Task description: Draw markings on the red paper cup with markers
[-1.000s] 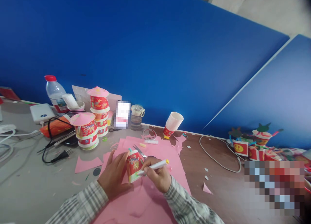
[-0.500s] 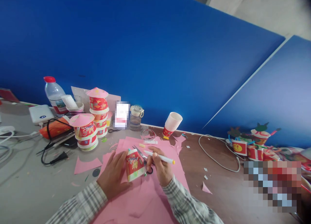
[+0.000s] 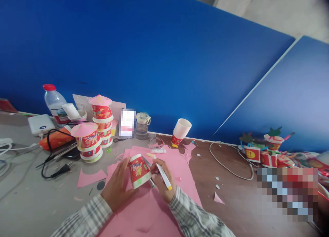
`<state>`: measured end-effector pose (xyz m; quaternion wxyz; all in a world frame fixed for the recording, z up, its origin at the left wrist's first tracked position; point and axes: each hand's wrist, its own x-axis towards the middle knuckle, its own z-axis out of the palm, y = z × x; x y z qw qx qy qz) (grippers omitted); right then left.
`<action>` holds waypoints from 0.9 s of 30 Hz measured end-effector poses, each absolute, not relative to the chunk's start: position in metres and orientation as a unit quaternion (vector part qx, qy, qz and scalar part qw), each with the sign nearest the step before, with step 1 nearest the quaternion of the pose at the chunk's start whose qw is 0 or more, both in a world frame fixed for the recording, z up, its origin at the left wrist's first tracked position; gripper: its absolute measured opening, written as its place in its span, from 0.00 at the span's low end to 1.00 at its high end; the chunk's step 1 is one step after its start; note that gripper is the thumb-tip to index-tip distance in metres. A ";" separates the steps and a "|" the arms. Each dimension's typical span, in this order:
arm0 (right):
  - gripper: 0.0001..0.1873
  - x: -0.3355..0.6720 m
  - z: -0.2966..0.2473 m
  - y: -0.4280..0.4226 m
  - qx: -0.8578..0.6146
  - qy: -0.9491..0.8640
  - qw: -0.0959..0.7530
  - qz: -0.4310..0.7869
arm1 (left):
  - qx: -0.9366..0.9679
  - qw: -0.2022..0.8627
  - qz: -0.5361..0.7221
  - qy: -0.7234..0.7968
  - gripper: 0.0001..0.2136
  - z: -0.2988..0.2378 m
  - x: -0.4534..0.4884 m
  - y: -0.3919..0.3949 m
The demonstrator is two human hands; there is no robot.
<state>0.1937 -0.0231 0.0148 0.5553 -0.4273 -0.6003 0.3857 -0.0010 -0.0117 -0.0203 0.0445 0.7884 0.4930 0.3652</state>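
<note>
My left hand [image 3: 118, 184] grips a red printed paper cup [image 3: 139, 171] by its left side, over the pink paper [image 3: 154, 214]. The cup is upside down and slightly tilted, with yellow and green marks near its lower rim. In my right hand [image 3: 164, 182] is a white marker [image 3: 163, 175] with a yellow end pointing down toward me. The fingertips of that hand are close to the cup's right side; whether they touch it I cannot tell. Behind the cup lie scissors, mostly hidden, and a green-tipped marker [image 3: 152, 184] pokes out beneath it.
Two cup towers with pink paper roofs [image 3: 100, 100] stand at left, near a bottle [image 3: 55, 105], cables and a power bank [image 3: 40, 124]. Stacked paper cups [image 3: 182, 128] lean by the blue partition. A white cable [image 3: 226, 171] and decorated cups [image 3: 253, 153] lie at right.
The cup has come up and tilted in my left hand. My right hand has turned the marker so its yellow end points downward, and moved closer to the cup.
</note>
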 end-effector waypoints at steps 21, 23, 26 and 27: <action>0.18 0.192 0.000 -0.031 -0.311 -0.856 0.410 0.056 | 0.820 0.006 0.338 0.462 0.53 -0.018 0.000 -0.014; 0.20 0.193 0.003 -0.032 -0.298 -0.867 0.396 0.052 | 0.817 -0.001 0.349 0.458 0.52 -0.013 0.002 -0.016; 0.22 0.192 0.004 -0.033 -0.291 -0.874 0.384 0.061 | 0.801 -0.008 0.375 0.466 0.49 -0.009 0.006 -0.017; 0.22 0.192 0.005 -0.034 -0.292 -0.872 0.386 0.071 | 0.794 -0.005 0.385 0.470 0.47 -0.008 0.007 -0.017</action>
